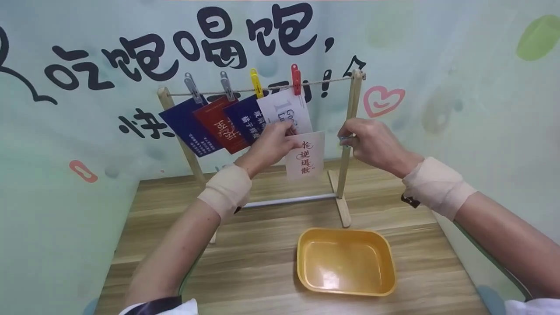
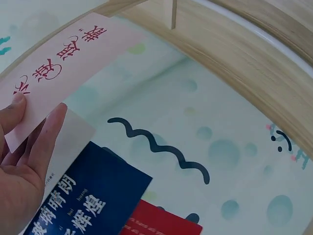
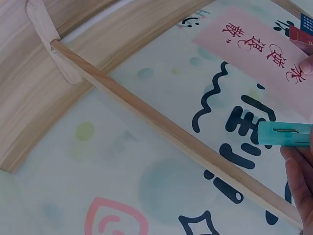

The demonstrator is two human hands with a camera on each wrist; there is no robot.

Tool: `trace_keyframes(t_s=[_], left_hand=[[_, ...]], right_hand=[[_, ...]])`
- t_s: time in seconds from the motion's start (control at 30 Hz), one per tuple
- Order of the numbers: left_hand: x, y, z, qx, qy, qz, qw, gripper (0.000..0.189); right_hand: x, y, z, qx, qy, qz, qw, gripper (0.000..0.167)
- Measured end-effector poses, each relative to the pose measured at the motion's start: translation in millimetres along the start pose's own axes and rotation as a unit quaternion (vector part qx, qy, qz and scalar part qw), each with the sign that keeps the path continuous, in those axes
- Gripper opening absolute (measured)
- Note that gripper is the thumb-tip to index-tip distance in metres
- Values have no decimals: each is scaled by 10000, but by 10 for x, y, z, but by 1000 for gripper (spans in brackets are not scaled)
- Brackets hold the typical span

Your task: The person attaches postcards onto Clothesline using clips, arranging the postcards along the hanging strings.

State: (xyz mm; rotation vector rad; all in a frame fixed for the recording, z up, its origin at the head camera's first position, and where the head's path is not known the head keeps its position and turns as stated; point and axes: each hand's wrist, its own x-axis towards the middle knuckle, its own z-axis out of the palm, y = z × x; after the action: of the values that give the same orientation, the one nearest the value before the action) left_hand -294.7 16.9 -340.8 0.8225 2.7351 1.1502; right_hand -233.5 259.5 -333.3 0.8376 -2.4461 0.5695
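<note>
My left hand (image 1: pixel 273 146) pinches a pale pink card (image 1: pixel 305 157) with red characters by its upper corner, below the string (image 1: pixel 326 81). In the left wrist view the thumb lies on the front of the card. Near the rack's right post (image 1: pixel 350 113), my right hand (image 1: pixel 378 142) holds a teal clothespin (image 3: pixel 283 133) between thumb and fingers. From the string hang a blue card (image 1: pixel 190 127), a red card (image 1: pixel 223 124), a second blue card (image 1: pixel 243 118) and a white card (image 1: pixel 286 109), clipped by two grey clothespins (image 1: pixel 191 85), a yellow one (image 1: pixel 256 83) and a red one (image 1: pixel 296 79).
A yellow plastic tub (image 1: pixel 345 229) stands on the wooden table (image 1: pixel 253 267) in front of the rack. A white bar (image 1: pixel 288 201) joins the rack's feet. Behind is a pale green wall with printed characters.
</note>
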Motion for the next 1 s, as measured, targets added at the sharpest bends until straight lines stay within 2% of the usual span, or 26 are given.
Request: trace_keyframes(t_s=[0.23,0.53,0.77,1.0], left_hand=[[85,161,24,94,237,-36,9997,15],[205,315,-80,88,751,-33,9971,17],[254,372,-170,224,1235,284,9917,18],[265,370,-194,-23,1585,148,9872,21]], right_hand=[[147,6,-63,136,230,149,9995,10],[346,-5,-178,249,619,160,9976,7],[511,-13,-295,337,914,322,9947,6],[655,-79,-391,450,1137,744,9897,4]])
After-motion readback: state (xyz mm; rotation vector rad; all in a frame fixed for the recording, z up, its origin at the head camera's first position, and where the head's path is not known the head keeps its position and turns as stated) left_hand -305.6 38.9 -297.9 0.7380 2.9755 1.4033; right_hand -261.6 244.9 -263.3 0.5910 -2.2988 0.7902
